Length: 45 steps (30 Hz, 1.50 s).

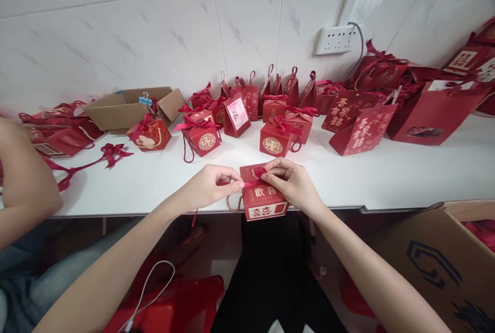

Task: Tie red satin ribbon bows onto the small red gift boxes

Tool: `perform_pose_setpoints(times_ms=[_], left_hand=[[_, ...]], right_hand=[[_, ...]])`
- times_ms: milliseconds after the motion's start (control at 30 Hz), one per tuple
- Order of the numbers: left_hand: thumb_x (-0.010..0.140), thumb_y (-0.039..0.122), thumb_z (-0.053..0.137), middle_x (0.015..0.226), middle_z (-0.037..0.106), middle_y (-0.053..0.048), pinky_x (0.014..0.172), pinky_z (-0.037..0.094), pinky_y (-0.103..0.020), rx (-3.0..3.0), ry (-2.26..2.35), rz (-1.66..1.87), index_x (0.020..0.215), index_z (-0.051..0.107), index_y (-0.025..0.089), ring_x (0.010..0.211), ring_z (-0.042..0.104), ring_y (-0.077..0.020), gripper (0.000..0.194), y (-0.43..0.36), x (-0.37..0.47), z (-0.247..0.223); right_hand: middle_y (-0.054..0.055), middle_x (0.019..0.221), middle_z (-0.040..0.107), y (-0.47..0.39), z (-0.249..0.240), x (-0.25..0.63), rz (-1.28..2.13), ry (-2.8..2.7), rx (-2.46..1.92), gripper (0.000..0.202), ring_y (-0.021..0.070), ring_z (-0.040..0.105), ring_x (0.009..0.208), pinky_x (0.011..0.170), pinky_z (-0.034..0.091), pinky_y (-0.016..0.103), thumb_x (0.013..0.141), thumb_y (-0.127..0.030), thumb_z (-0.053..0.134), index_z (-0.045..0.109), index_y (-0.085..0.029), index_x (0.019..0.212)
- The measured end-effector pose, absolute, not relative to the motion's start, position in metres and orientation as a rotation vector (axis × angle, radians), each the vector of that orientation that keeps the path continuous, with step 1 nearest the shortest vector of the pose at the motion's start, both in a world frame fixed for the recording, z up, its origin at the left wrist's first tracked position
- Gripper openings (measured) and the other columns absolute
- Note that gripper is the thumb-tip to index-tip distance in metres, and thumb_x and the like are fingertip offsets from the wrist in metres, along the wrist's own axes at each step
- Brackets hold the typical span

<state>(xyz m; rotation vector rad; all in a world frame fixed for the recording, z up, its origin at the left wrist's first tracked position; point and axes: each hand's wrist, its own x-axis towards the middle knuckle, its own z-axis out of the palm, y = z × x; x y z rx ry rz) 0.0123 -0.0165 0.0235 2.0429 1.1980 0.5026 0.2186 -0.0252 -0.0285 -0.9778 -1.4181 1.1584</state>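
A red gift box [266, 200] with gold characters and a cream front panel sits at the table's front edge, slightly overhanging it. A red ribbon [260, 172] runs across its top. My left hand [218, 184] pinches the ribbon at the box's left side, thumb and forefinger together. On the right of the box top, my right hand [288, 181] pinches the ribbon near its knot or loop; the exact shape is partly hidden by the fingers. A twisted cord handle [234, 203] hangs at the box's left side.
Several finished-looking red boxes [276, 139] stand behind on the white table [425, 178]. An open cardboard carton [112, 111] sits at the back left, near a loose ribbon [110, 155]. Another person's arm [27, 183] is at left. A large carton [433, 261] stands at lower right.
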Motion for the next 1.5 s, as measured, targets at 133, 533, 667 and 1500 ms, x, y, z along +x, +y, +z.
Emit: perform_pose_setpoints(times_ms=[133,533,667,1500], left_hand=[[0.074,0.038,0.062,0.051,0.05,0.003,0.043,0.025,-0.02,2.13,1.172,0.397,0.069,0.07,0.017,0.046,0.036,-0.0079,0.023,-0.012,0.021,0.036],[0.076,0.035,0.057,0.067,0.062,0.002,0.049,0.032,-0.021,2.435,1.094,-0.21,0.076,0.067,0.022,0.057,0.052,-0.0102,0.017,0.002,0.041,0.102],[0.082,0.032,0.047,0.078,0.065,0.001,0.053,0.033,-0.023,2.566,1.013,-0.149,0.083,0.067,0.022,0.062,0.054,-0.0112,0.022,0.005,0.049,0.107],[0.073,0.023,0.058,0.079,0.064,-0.002,0.071,0.047,-0.029,2.121,1.054,0.83,0.075,0.061,0.017,0.074,0.058,-0.0148,0.007,0.006,0.036,0.001]], right_hand=[[0.003,0.075,0.07,-0.025,-0.028,0.219,1.142,-1.431,-0.961,0.021,0.018,0.068,0.074,0.067,0.053,0.03,0.073,-0.037,0.066,0.057,-0.018,0.079],[0.003,0.077,0.07,-0.017,-0.009,0.219,0.987,-1.665,-1.003,0.009,0.0141,0.066,0.071,0.066,0.051,0.025,0.078,-0.024,0.059,0.063,-0.016,0.077],[0.002,0.078,0.071,-0.016,-0.008,0.218,0.964,-1.714,-1.001,0.008,0.0148,0.066,0.073,0.069,0.051,0.025,0.078,-0.02,0.058,0.065,-0.016,0.078],[-0.001,0.068,0.063,-0.016,-0.02,0.208,1.01,-1.561,-0.929,0.01,0.0107,0.057,0.062,0.06,0.045,0.023,0.077,-0.023,0.059,0.059,-0.016,0.07]])
